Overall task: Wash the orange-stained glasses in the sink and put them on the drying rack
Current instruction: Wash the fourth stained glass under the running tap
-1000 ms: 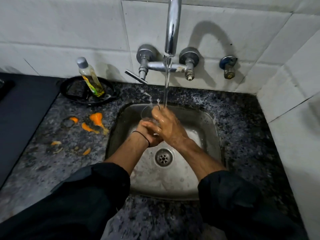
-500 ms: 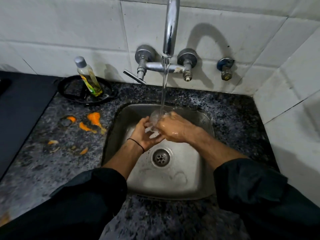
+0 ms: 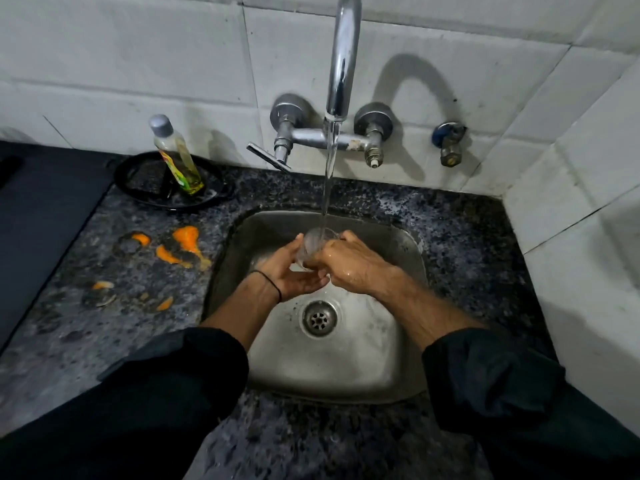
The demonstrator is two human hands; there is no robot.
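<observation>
Worked at a speckled dark granite bench [image 3: 460, 244] beneath white wall tiles [image 3: 138, 64]. Held a small clear drinking glass [image 3: 316, 241] over the stainless steel sink [image 3: 273, 225], right under the stream from the chrome wall tap [image 3: 343, 64]. Cupped its left side in the left grip [image 3: 291, 270]; curled the right grip [image 3: 353, 268] round the other side. Judged a slip likely from wet fingers on wet glass, then a chip or break against the steel below. Judged splashing likely off the rim too. Noted a clear plastic bottle of yellow liquid [image 3: 178, 157] standing in a round black dish [image 3: 145, 188] left of the tap, and orange smears [image 3: 183, 244] beside the sink. Saw no drying rack anywhere in view.
</observation>
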